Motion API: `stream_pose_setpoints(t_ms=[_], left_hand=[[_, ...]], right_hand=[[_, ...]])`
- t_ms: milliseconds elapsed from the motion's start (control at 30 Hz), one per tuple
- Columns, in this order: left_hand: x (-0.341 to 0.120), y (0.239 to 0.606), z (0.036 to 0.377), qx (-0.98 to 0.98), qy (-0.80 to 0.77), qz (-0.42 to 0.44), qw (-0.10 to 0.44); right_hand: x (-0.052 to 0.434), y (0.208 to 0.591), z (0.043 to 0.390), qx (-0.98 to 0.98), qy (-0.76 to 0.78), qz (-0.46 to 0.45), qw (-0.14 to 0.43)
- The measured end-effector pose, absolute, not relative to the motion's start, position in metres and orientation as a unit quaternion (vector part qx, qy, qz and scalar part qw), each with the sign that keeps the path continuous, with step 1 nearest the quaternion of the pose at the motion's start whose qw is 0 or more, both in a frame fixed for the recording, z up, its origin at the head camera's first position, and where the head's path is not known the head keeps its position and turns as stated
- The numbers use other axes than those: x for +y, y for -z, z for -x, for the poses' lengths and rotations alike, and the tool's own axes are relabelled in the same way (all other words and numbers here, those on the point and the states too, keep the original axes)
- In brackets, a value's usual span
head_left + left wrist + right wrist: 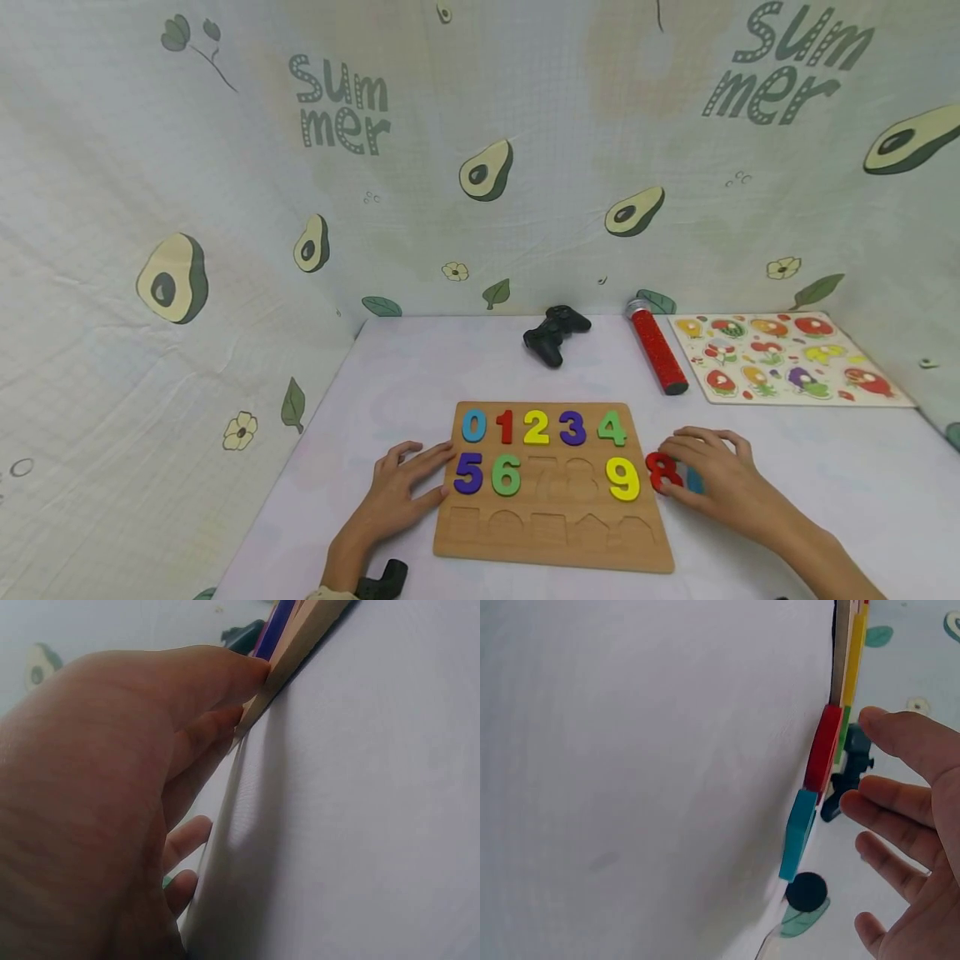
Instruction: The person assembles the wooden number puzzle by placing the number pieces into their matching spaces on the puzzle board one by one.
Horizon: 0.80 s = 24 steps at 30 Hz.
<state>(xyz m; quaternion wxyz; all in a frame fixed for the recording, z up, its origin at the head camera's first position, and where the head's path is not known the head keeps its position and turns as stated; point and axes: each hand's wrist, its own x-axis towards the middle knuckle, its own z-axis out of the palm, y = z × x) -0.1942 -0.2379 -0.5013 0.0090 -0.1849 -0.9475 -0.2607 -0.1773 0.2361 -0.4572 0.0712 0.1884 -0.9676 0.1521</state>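
red 8 (663, 472) beside puzzle board (553, 533), under relaxed right hand (716, 475) | blue piece (694, 481) adjacent | left hand (401, 492) flat against board edge | gamepad (555, 333) beyond

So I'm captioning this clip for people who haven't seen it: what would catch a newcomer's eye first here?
Probably the wooden number board at the front of the table, its bright numerals leaving the 7 and 8 slots bare. Next, the red 8 lying just off the board's right edge under the right hand, with a blue piece beside it, while the left hand rests against the board's left edge. Behind lie a black game controller, a red tube and a fruit puzzle.
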Motion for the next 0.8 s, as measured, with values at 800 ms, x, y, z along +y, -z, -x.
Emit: stream_pose_setpoints(t_ms=[800], left_hand=[[-0.238, 0.502, 0.195, -0.946, 0.269, 0.183, 0.006]], right_hand=[[0.269, 0.463, 0.178, -0.979, -0.135, -0.151, 0.033]])
